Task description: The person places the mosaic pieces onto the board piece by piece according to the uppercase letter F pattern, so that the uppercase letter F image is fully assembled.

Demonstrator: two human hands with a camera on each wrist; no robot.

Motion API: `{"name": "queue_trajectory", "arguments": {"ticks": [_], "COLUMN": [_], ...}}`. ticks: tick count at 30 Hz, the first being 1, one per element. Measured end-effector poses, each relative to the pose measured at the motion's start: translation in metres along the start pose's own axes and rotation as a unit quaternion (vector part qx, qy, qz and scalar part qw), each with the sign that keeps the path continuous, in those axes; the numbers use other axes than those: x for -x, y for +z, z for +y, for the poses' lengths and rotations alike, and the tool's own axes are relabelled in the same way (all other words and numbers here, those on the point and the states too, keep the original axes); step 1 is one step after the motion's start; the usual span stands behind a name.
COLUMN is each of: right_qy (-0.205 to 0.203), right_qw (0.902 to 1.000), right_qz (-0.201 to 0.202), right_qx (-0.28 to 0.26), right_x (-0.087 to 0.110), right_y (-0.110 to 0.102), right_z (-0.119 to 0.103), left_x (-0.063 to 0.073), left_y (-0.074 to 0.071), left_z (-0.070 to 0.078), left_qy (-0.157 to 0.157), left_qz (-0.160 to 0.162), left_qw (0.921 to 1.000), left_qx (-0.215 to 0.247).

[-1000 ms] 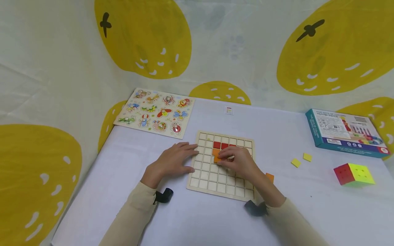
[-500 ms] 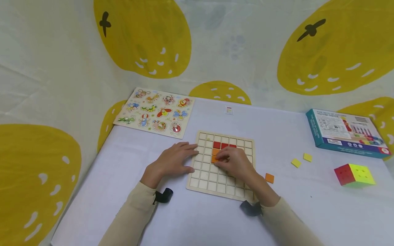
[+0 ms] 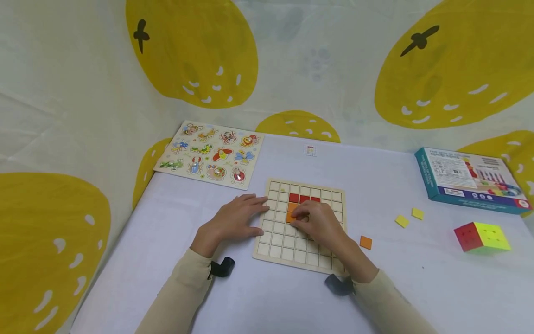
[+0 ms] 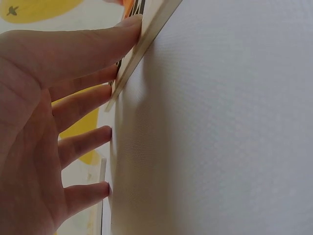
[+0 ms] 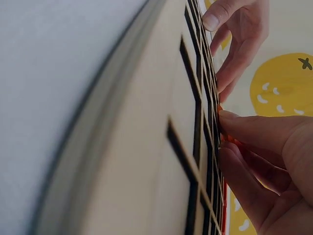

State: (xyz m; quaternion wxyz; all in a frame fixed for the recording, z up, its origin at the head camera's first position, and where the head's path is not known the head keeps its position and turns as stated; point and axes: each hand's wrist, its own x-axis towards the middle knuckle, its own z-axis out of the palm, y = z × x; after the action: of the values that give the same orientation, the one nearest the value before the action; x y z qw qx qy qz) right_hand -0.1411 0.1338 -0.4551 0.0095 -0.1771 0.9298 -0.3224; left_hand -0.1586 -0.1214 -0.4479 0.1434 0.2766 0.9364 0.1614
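Observation:
A square wooden grid board [image 3: 276, 250] lies on the white table. My left hand [image 3: 233, 220] rests at its left edge with fingers spread, the thumb on the rim in the left wrist view. With thumb and fingertips, my right hand [image 3: 320, 221] pinches an orange tile [image 3: 289, 217] that sits square in a cell. Directly above that cell is another orange tile [image 3: 293, 207]. A row of red tiles [image 3: 294, 198] fills cells higher up. The right hand covers part of the board's middle. In the right wrist view, the fingertips [image 5: 229, 115] are right at the board's surface.
A loose orange tile [image 3: 365, 242] lies right of the board, with yellow tiles [image 3: 402, 221] beyond it. Farther right are a colored cube [image 3: 479, 237] and a teal-edged box [image 3: 471, 178]. An insect puzzle board [image 3: 208, 155] lies back left. A small pattern card [image 3: 310, 150] lies behind the grid.
The orange tile in my right hand went from askew over the grid to square in its cell. My right hand shifted slightly left, uncovering the loose orange tile. The left hand stayed still.

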Motion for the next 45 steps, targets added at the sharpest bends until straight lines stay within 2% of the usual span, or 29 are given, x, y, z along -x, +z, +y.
{"name": "queue_trajectory", "arguments": {"ticks": [7, 25, 31, 34, 41, 45], "right_qy": [0.002, 0.046, 0.036, 0.028, -0.003, -0.001], "right_qw": [1.0, 0.9985, 0.9993, 0.9994, 0.9943, 0.9968], "right_qz": [0.002, -0.018, -0.004, -0.013, -0.055, -0.045], "right_qx": [-0.002, -0.024, -0.006, -0.013, -0.091, -0.066], "right_x": [0.0, 0.001, 0.001, 0.001, 0.012, 0.026], "right_y": [0.002, 0.004, 0.003, 0.001, -0.023, -0.046], "right_z": [0.002, 0.003, 0.004, 0.005, 0.012, 0.022], "left_x": [0.0, 0.004, 0.002, 0.001, 0.002, 0.002], "left_y": [0.001, 0.004, 0.003, 0.003, 0.004, 0.003], "left_z": [0.0, 0.002, 0.001, 0.001, 0.0, 0.0], "left_qy": [0.001, -0.006, 0.003, 0.005, 0.006, 0.007], "left_qz": [-0.001, 0.001, 0.01, 0.011, 0.01, 0.006], "left_qw": [1.0, 1.0, 0.9999, 0.9999, 0.9999, 0.9999], "left_qx": [-0.003, 0.0, -0.003, -0.002, 0.0, -0.004]}}
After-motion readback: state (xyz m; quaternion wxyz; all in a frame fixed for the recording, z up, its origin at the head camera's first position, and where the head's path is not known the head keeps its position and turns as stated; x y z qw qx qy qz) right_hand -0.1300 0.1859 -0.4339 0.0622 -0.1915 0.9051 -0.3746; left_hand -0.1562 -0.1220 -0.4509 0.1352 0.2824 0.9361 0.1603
